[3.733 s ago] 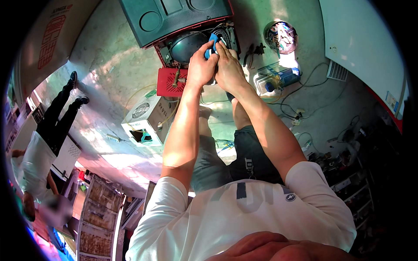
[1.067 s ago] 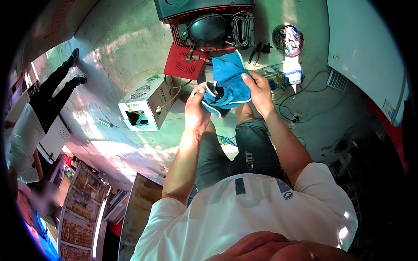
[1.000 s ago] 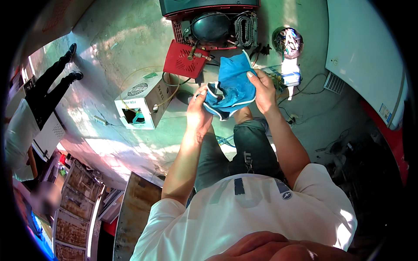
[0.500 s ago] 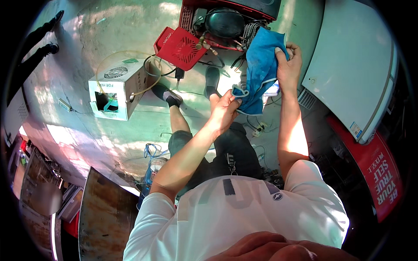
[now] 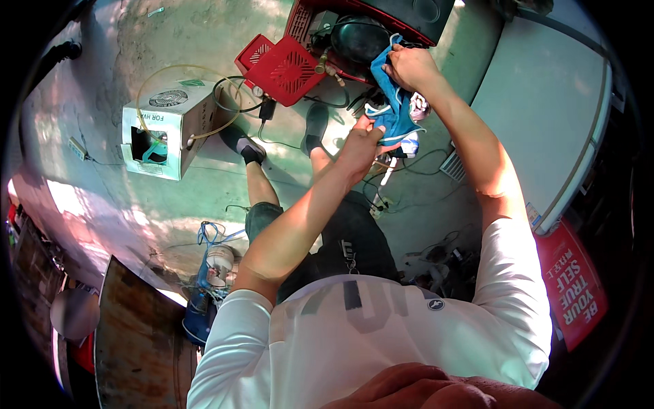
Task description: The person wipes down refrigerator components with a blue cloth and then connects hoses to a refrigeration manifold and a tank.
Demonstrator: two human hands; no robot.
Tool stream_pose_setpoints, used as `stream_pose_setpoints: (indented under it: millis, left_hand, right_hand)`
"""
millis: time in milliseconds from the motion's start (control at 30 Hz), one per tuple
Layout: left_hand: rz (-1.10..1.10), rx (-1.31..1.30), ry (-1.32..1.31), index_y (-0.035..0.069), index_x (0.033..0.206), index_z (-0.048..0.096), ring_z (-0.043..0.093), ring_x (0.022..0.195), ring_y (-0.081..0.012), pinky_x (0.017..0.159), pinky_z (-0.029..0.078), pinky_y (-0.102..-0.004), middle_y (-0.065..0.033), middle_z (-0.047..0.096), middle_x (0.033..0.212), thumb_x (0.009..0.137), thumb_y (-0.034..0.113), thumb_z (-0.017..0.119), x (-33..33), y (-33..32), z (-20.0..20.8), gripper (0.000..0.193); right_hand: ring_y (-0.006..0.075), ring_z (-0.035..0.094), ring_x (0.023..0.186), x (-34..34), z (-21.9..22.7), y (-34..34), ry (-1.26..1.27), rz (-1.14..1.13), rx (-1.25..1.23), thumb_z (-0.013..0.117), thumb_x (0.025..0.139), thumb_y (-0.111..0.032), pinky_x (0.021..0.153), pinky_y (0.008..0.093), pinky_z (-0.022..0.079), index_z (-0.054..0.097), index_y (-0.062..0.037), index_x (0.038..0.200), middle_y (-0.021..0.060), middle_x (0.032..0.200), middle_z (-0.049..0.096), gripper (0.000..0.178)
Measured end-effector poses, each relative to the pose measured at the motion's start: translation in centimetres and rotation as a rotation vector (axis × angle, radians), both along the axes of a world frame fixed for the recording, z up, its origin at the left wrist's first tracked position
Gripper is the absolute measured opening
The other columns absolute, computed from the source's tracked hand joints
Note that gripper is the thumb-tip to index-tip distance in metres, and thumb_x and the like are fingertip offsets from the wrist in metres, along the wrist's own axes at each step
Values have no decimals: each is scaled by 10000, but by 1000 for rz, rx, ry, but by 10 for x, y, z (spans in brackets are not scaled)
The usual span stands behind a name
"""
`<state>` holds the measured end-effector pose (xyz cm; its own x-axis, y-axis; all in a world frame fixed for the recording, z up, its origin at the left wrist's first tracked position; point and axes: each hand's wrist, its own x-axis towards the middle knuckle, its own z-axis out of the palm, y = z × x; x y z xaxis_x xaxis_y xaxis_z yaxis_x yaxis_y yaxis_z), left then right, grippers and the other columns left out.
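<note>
A blue cloth (image 5: 396, 121) with pale edging hangs bunched and folded between my two hands. My left hand (image 5: 362, 144) pinches its lower corner, fingers closed. Higher up, my right hand (image 5: 412, 67) grips the upper end, which reaches over the edge of an open red machine casing. Inside that casing a black rounded compressor (image 5: 361, 39) shows, partly covered by the cloth and my right hand. Brass fittings (image 5: 323, 63) stand beside the compressor. A red slotted cover (image 5: 289, 71) leans at the left of the casing.
A white carton (image 5: 174, 129) with a cut-out opening stands at the left, yellowish tubing looped over it. To the right lies a large white appliance (image 5: 538, 102), with a red banner (image 5: 572, 279) below. Cables trail over the floor. Another person's dark-clad leg (image 5: 54, 58) shows at far left.
The cloth has gone from spread out to narrow and bunched. My right hand has moved up and left toward the machine, while my left hand has shifted slightly. The view has shifted too.
</note>
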<state>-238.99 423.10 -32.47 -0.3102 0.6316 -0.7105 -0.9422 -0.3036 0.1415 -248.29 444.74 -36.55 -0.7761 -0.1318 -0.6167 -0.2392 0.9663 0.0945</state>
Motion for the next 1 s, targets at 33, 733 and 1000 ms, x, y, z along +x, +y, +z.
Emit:
stream_pose_setpoints:
  millis: [33,733,1000]
  left_hand:
    - [19,17,12,2,1341,406,598,1168,-231,1018,571,-462,-109,454,1327,1019,18,469,0,1,-3,328]
    - [91,94,-53,44,1325,476,633,1165,-267,987,572,-481,-95,582,1286,1037,37,438,-9,19,-29,290]
    - [88,93,-66,56,1321,500,631,1182,-273,1007,556,-492,-99,608,1295,1028,31,439,-7,25,-29,300]
  right_hand:
    - [306,731,909,-7,3,-1,-66,35,21,586,955,-440,793,423,591,753,-74,965,93,1069,739,402]
    - [344,685,1052,-7,-3,16,-220,-1,-96,509,1009,-411,905,459,556,667,-114,1247,133,1378,598,412]
    - [306,668,955,11,17,11,215,-64,-266,655,892,-192,831,445,565,681,-72,1131,98,1130,633,269]
